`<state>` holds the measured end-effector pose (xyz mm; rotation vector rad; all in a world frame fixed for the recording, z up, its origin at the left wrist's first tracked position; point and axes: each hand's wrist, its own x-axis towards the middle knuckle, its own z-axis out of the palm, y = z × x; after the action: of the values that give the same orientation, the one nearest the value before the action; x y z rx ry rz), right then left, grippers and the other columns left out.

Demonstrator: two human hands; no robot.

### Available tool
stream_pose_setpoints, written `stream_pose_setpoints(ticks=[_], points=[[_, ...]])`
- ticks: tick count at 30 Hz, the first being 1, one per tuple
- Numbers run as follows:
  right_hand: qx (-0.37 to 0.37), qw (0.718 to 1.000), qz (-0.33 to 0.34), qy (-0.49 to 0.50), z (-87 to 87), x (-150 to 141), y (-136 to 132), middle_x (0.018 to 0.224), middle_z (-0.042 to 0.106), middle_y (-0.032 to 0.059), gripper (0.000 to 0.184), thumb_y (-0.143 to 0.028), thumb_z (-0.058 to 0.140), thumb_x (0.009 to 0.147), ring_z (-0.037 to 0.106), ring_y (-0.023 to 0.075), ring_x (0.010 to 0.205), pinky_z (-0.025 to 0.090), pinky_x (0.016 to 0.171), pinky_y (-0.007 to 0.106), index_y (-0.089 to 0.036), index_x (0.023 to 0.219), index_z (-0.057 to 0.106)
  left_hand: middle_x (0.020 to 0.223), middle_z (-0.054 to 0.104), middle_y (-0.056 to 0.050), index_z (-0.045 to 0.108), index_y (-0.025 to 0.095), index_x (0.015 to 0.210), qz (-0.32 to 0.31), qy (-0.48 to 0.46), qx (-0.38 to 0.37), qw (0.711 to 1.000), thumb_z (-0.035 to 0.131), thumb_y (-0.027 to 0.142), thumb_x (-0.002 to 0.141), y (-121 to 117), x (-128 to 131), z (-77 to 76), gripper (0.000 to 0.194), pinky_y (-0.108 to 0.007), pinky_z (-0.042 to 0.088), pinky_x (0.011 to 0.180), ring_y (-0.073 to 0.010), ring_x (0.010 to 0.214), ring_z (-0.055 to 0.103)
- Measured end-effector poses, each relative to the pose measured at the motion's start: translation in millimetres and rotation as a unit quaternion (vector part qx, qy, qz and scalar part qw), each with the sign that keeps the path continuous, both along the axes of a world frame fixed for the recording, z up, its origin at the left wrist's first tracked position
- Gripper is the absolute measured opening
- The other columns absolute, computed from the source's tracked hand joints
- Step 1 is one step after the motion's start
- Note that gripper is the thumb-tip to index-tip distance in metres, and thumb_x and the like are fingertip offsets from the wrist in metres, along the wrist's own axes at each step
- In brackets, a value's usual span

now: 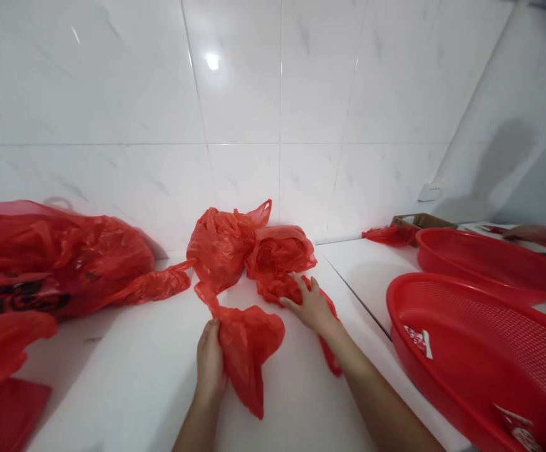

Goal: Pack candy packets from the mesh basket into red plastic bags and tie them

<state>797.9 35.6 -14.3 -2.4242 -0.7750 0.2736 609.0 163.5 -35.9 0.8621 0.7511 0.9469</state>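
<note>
My left hand (pixel 210 353) is closed on a thin red plastic bag (pixel 250 345), whose handle sticks up and whose body hangs over the white table. With fingers spread, my right hand (pixel 311 307) reaches to a crumpled red plastic bag (pixel 280 287); whether the fingertips touch it I cannot tell. Part of the red plastic trails down behind my right forearm. Against the wall behind my hands stands a full-looking, bunched red bag (pixel 221 245), and an open-mouthed red bag (pixel 285 248) lies beside it.
At the left lies a large heap of red plastic bags (pixel 66 257), one with black print. Two red plastic baskets fill the right; the nearer basket (pixel 409 295) holds printed packets (pixel 418 341). A cardboard box (pixel 423 220) sits behind. Another person's hand (pixel 527 233) is at far right.
</note>
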Motion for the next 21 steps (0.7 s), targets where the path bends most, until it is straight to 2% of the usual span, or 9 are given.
stream_pose_setpoints(ticks=[1, 3, 5, 8, 11, 13, 17, 19, 21], points=[[-0.015, 1.000, 0.008, -0.012, -1.9, -4, 11, 0.156, 0.004, 0.0145, 0.085, -0.074, 0.048, 0.077, 0.032, 0.0453, 0.132, 0.037, 0.095, 0.052, -0.040, 0.149, 0.018, 0.067, 0.061, 0.004, 0.058, 0.017, 0.076, -0.014, 0.000, 0.001, 1.000, 0.069, 0.043, 0.071, -2, 0, -1.4, 0.028, -0.021, 0.045, 0.056, -0.0118, 0.059, 0.054], [-0.051, 0.997, 0.032, -0.045, -5.0, -11, 33, 0.156, 0.006, 0.0144, 0.077, -0.068, 0.053, 0.078, 0.032, 0.0477, 0.130, 0.038, 0.092, 0.054, -0.038, 0.145, 0.033, 0.072, 0.064, 0.003, 0.060, 0.017, 0.080, -0.037, -0.002, -0.001, 0.999, 0.070, 0.044, 0.072, -5, -1, -2.2, 0.029, -0.021, 0.047, 0.058, -0.0125, 0.063, 0.057], [-0.075, 0.993, 0.063, -0.073, -6.7, -10, 49, 0.151, 0.023, 0.0155, 0.056, -0.051, 0.060, 0.081, 0.038, 0.0447, 0.126, 0.039, 0.091, 0.051, -0.030, 0.132, 0.053, 0.074, 0.065, 0.002, 0.062, 0.017, 0.081, -0.034, -0.008, -0.018, 0.999, 0.070, 0.042, 0.073, -4, -3, -1.7, 0.027, -0.021, 0.048, 0.061, -0.0127, 0.065, 0.059], [-0.071, 0.989, 0.101, -0.077, -1.8, 8, 60, 0.123, 0.056, 0.0131, 0.026, -0.026, 0.063, 0.078, 0.057, 0.0291, 0.105, 0.044, 0.083, 0.036, -0.020, 0.103, 0.069, 0.076, 0.067, 0.001, 0.063, 0.017, 0.082, -0.023, -0.026, -0.078, 0.996, 0.068, 0.035, 0.076, -1, -6, -0.1, 0.020, -0.024, 0.051, 0.066, -0.0139, 0.067, 0.062], [-0.060, 0.988, 0.117, -0.076, 16.5, 45, 67, 0.088, 0.066, 0.0056, 0.011, -0.021, 0.063, 0.079, 0.062, 0.0162, 0.077, 0.046, 0.068, 0.025, -0.016, 0.086, 0.069, 0.076, 0.069, -0.002, 0.066, 0.016, 0.084, -0.056, -0.044, -0.155, 0.985, 0.061, 0.031, 0.081, -2, -5, 2.0, 0.016, -0.029, 0.054, 0.070, -0.0177, 0.067, 0.065], [-0.054, 0.989, 0.102, -0.092, 32.9, 72, 79, 0.086, 0.065, 0.0041, 0.014, -0.026, 0.060, 0.086, 0.061, 0.0144, 0.076, 0.048, 0.069, 0.026, -0.015, 0.090, 0.067, 0.077, 0.071, -0.005, 0.068, 0.015, 0.086, -0.081, -0.052, -0.173, 0.980, 0.061, 0.030, 0.081, -4, -4, 2.8, 0.017, -0.032, 0.055, 0.073, -0.0211, 0.073, 0.068], [-0.037, 0.989, 0.067, -0.128, 56.4, 110, 124, 0.112, 0.060, 0.0079, 0.029, -0.035, 0.055, 0.093, 0.060, 0.0179, 0.095, 0.052, 0.082, 0.037, -0.014, 0.113, 0.059, 0.081, 0.073, -0.007, 0.070, 0.015, 0.094, -0.073, -0.038, -0.159, 0.984, 0.064, 0.025, 0.079, -2, -2, 0.6, 0.019, -0.034, 0.056, 0.079, -0.0262, 0.085, 0.071], [-0.019, 0.989, 0.075, -0.130, 56.9, 121, 150, 0.117, 0.059, 0.0082, 0.031, -0.035, 0.055, 0.093, 0.060, 0.0191, 0.099, 0.052, 0.084, 0.038, -0.016, 0.117, 0.058, 0.082, 0.074, -0.007, 0.070, 0.015, 0.100, -0.058, -0.029, -0.164, 0.984, 0.063, 0.022, 0.079, 1, -1, -1.2, 0.024, -0.036, 0.056, 0.081, -0.0273, 0.088, 0.071], [0.011, 0.988, 0.085, -0.127, 48.3, 128, 172, 0.117, 0.059, 0.0078, 0.031, -0.035, 0.054, 0.093, 0.060, 0.0193, 0.099, 0.052, 0.084, 0.038, -0.016, 0.117, 0.058, 0.084, 0.075, -0.007, 0.070, 0.015, 0.104, -0.059, -0.028, -0.177, 0.982, 0.063, 0.021, 0.079, 3, 2, -2.6, 0.027, -0.037, 0.056, 0.083, -0.0280, 0.090, 0.071]])
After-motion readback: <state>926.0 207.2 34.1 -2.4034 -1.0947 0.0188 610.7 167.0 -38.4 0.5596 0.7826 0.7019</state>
